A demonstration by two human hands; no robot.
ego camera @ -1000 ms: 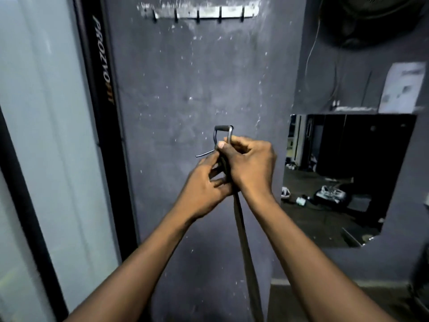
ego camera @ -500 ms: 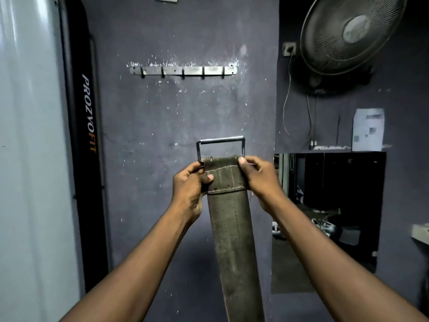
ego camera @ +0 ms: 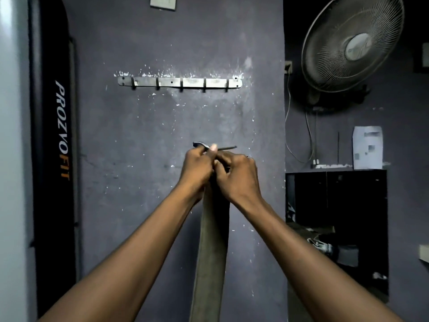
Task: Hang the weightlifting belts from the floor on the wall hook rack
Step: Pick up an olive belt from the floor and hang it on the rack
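An olive-green weightlifting belt (ego camera: 212, 252) hangs straight down from my two hands in front of the grey wall. My left hand (ego camera: 197, 169) and my right hand (ego camera: 236, 175) are both closed around its top end, pressed close together. The metal buckle (ego camera: 214, 147) lies tilted flat just above my fingers, and my left thumb rests on it. The metal hook rack (ego camera: 180, 82) with several hooks is fixed to the wall well above my hands, and nothing hangs on it.
A black PROZVOFIT post (ego camera: 55, 135) stands along the wall at the left. A wall fan (ego camera: 352, 43) sits at the upper right, with cables and a dark mirror (ego camera: 336, 228) below it. A switch plate (ego camera: 162, 2) is above the rack.
My hands have come together over the belt's top, and the buckle has tipped from upright to flat. The view has tilted up, so the rack sits lower in the frame.
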